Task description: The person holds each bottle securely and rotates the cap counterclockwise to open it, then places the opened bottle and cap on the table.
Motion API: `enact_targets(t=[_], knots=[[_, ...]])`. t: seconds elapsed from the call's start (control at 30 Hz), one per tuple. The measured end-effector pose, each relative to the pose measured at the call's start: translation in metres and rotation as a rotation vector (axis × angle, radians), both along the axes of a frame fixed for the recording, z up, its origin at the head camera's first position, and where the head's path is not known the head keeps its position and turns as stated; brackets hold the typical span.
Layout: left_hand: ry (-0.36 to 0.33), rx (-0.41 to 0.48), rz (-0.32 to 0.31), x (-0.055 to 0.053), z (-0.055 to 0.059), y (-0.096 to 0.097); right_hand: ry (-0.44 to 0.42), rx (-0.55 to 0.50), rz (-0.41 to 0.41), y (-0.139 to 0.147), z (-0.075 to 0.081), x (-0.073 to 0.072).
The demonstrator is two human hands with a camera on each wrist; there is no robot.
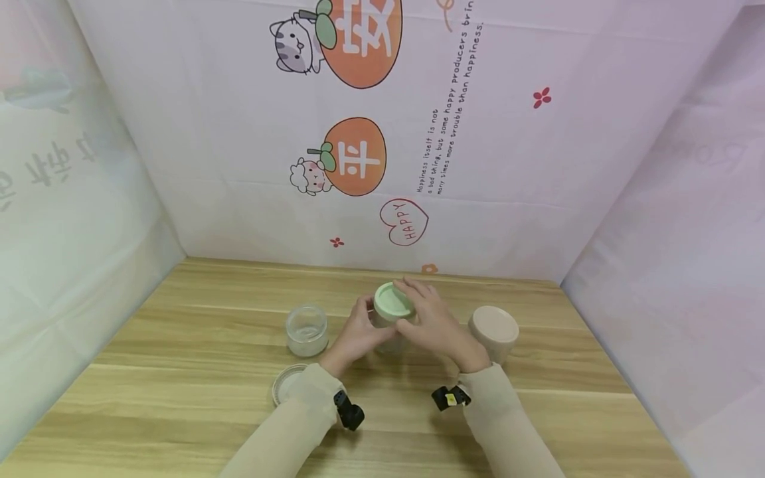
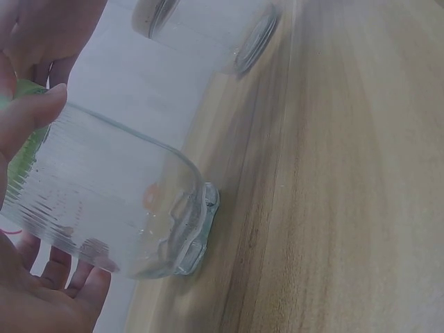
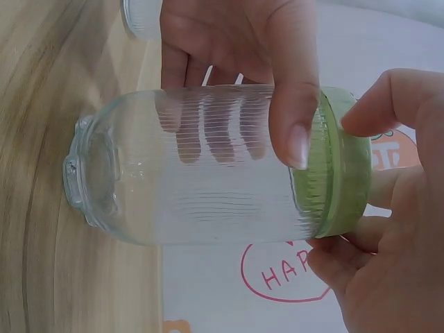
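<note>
A clear ribbed glass jar (image 3: 201, 201) with a green lid (image 1: 394, 300) is held upright between both hands. My left hand (image 1: 364, 332) grips the jar's body, its thumb on the near side and its fingers wrapped behind the glass. From above, my right hand (image 1: 436, 322) holds the green lid around its rim with thumb and fingers. In the right wrist view the lid sits on the jar's mouth, and the bumpy glass base is close over the wooden table. Nothing shows inside the jar.
Left of the hands stands a lidless clear glass jar (image 1: 307, 332). A round, clear-edged lid (image 1: 288, 380) lies nearer, partly covered by the left sleeve. To the right is a jar with a beige lid (image 1: 495, 324). Printed cloth (image 1: 496, 219) walls enclose the wooden table (image 1: 209, 345).
</note>
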State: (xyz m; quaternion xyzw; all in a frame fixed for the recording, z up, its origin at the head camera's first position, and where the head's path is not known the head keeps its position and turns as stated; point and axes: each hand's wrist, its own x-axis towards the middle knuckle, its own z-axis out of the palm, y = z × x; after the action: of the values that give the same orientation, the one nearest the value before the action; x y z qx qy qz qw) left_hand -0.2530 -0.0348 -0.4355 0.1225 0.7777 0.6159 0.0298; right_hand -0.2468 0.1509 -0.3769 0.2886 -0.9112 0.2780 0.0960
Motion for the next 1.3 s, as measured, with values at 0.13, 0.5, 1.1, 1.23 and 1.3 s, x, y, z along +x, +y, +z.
enact_targets(t=[0.13,0.5,1.1,1.23,1.3], knots=[[-0.004,0.003,-0.003,0.001,0.001,0.000,-0.009,-0.031,0.018,0.000,-0.001,-0.001],[0.018,0.044,-0.025,-0.002,-0.003,0.000,-0.003,0.013,-0.042,-0.004,0.002,0.006],[0.014,0.080,-0.045,-0.002,-0.001,-0.001,0.229,0.194,-0.282,-0.020,0.003,0.016],[0.010,0.080,-0.052,-0.002,-0.003,-0.001,0.278,0.224,-0.339,-0.022,0.003,0.015],[0.012,0.091,-0.062,-0.002,-0.005,-0.001,0.282,0.233,-0.356,-0.022,0.002,0.015]])
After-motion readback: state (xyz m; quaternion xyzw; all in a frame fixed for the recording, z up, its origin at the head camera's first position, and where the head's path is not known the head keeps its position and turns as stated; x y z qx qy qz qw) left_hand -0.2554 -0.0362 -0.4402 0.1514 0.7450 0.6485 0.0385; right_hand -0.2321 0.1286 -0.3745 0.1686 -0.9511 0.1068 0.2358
